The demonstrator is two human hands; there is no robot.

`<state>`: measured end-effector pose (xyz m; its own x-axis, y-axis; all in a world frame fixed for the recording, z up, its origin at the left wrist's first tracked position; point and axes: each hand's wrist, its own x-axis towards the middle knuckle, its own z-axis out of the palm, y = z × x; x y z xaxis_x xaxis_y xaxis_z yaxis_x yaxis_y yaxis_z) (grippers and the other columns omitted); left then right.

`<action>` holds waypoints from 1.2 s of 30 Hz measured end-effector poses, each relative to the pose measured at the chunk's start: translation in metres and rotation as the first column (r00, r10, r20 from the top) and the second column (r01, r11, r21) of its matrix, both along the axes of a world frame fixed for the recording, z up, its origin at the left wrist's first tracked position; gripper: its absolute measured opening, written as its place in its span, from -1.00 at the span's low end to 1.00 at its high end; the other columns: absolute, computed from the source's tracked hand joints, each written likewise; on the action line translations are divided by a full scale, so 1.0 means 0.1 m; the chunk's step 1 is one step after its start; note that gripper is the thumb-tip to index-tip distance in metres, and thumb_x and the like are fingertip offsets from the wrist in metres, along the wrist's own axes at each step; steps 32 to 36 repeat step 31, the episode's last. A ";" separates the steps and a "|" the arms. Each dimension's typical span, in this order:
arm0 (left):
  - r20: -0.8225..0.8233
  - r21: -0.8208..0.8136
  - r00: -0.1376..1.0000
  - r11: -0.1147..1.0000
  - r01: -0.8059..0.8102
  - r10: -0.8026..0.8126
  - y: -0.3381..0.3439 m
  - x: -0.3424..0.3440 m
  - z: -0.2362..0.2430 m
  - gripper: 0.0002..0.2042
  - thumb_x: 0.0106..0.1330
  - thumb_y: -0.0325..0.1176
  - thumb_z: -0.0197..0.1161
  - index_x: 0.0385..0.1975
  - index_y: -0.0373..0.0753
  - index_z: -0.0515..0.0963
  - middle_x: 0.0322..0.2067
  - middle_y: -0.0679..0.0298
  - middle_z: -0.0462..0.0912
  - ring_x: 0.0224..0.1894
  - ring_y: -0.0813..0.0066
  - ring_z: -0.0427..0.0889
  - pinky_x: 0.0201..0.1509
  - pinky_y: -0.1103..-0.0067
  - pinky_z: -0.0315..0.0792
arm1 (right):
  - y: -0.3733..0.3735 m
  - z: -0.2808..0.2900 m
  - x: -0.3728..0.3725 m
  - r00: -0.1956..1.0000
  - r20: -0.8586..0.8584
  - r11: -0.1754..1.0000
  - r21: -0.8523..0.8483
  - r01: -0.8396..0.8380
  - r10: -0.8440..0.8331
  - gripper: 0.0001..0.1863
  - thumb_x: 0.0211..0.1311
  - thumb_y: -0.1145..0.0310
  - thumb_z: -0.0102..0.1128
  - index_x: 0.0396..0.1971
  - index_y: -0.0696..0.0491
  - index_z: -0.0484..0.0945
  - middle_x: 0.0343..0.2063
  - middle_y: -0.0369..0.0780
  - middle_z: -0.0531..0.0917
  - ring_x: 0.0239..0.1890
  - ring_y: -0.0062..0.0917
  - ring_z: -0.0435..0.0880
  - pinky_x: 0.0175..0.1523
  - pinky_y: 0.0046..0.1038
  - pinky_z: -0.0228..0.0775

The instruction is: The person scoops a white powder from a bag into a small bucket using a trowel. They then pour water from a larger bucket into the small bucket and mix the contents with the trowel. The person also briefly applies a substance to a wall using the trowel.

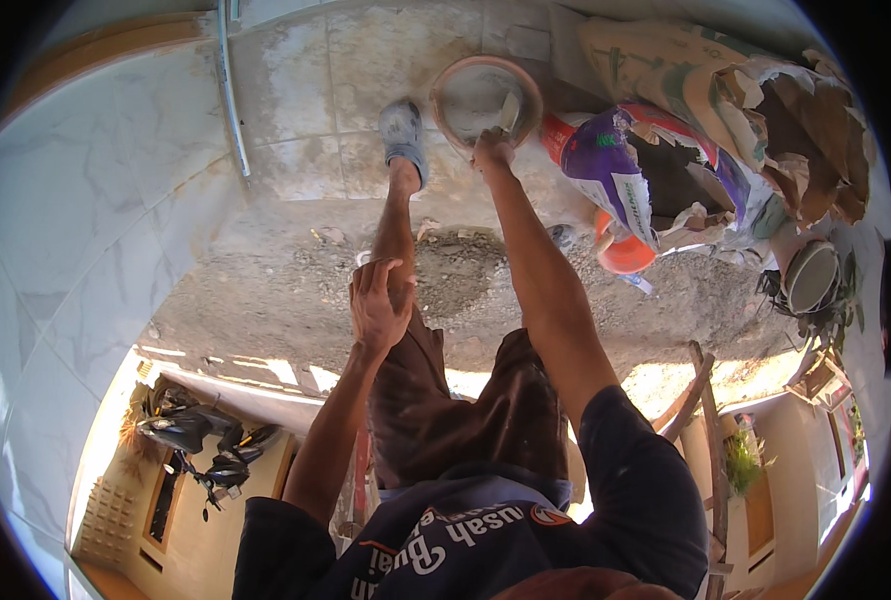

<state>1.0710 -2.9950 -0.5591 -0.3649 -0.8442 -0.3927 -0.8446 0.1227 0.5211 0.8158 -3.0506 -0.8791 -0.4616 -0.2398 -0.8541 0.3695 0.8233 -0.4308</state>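
My right hand (492, 150) is closed at the near rim of a round, reddish-brown basin (437, 108), gripping a trowel (510, 110). Its pale blade reaches into the basin over a grey, powdery-looking or wet mix (475, 92); the handle is mostly hidden by my fingers. Farther back and lower in view, my left hand (380, 305) rests against my bare lower leg near the knee, holding nothing, its fingers loosely bent and apart. My foot in a grey clog (402, 135) stands on the tiled step just left of the basin.
Right of the basin lie a torn purple bag (600, 150) and a ripped brown paper sack (655, 65). An orange container (625, 252) and a whitish bucket (811, 277) stand nearby. Rubble (455, 270) covers the ground below the step. Marble-look tiles (75, 250) line the left side.
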 end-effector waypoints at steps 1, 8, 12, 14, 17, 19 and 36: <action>0.021 -0.002 1.000 1.000 -0.018 0.018 0.03 0.03 0.02 -0.71 0.38 -0.31 0.40 0.03 -0.21 0.60 -0.04 0.11 0.68 0.03 -0.04 0.60 0.16 0.15 0.45 | 0.00 0.15 0.11 0.995 -0.028 0.995 -0.035 0.094 -0.095 -0.67 0.43 0.19 0.20 -0.10 0.18 0.56 -0.53 -0.09 0.65 -0.62 -0.30 0.69 -0.55 -0.21 0.51; 0.029 -0.012 0.999 1.000 -0.026 0.026 0.01 0.04 0.07 -0.72 0.38 -0.31 0.39 0.03 -0.21 0.59 -0.04 0.10 0.68 0.05 -0.04 0.59 0.17 0.14 0.45 | 0.04 0.67 0.07 0.914 0.241 0.945 -0.107 -0.308 0.326 -0.57 0.42 0.22 0.20 -0.01 0.34 0.52 -0.47 -0.04 0.74 -0.47 -0.23 0.78 -0.42 -0.15 0.64; 0.008 0.018 1.000 1.000 -0.007 0.007 0.00 0.00 0.04 -0.71 0.39 -0.31 0.39 0.04 -0.22 0.60 -0.03 0.09 0.68 0.06 -0.06 0.59 0.17 0.14 0.45 | 0.24 0.50 -0.07 0.940 -0.008 0.935 0.104 -0.339 0.342 -0.55 0.41 0.19 0.26 0.00 0.33 0.55 -0.41 0.07 0.76 -0.35 -0.10 0.81 -0.26 -0.11 0.67; 0.032 0.007 0.999 1.000 -0.031 0.031 0.03 0.04 0.06 -0.71 0.39 -0.31 0.40 0.04 -0.22 0.60 -0.03 0.09 0.68 0.07 -0.06 0.59 0.18 0.14 0.45 | 0.28 0.86 0.00 0.907 -0.235 0.935 0.034 -0.353 0.351 -0.55 0.41 0.20 0.27 0.02 0.33 0.56 -0.37 0.11 0.76 -0.31 -0.04 0.81 -0.21 -0.10 0.67; 0.037 0.014 0.999 1.000 -0.020 0.019 0.02 0.01 0.05 -0.71 0.39 -0.32 0.40 0.04 -0.23 0.60 -0.02 0.09 0.68 0.08 -0.05 0.59 0.20 0.15 0.45 | 0.57 0.85 -0.14 0.780 -0.611 0.763 -0.438 -0.476 0.135 -0.55 0.46 0.14 0.23 0.06 0.25 0.57 -0.35 0.10 0.76 -0.30 0.00 0.80 -0.23 -0.07 0.66; 0.030 0.003 0.999 1.000 -0.012 0.012 0.03 0.01 0.05 -0.71 0.39 -0.33 0.39 0.04 -0.23 0.61 -0.01 0.10 0.68 0.09 -0.04 0.59 0.21 0.16 0.45 | 0.79 0.80 -0.26 0.585 -0.757 0.698 -0.251 -0.671 0.290 -0.54 0.49 0.09 0.19 0.11 0.18 0.55 -0.33 0.08 0.77 -0.29 0.00 0.81 -0.20 -0.03 0.65; 0.036 0.016 0.998 0.998 0.053 -0.053 0.10 -0.01 -0.01 -0.68 0.36 -0.31 0.42 0.06 -0.20 0.58 0.01 0.03 0.66 0.10 -0.06 0.56 0.25 0.13 0.42 | 1.34 0.53 -0.68 0.465 -0.544 0.583 0.056 -0.811 0.699 -0.48 0.52 -0.06 0.12 0.20 0.04 0.40 -0.16 -0.02 0.80 -0.24 0.11 0.79 -0.11 0.03 0.68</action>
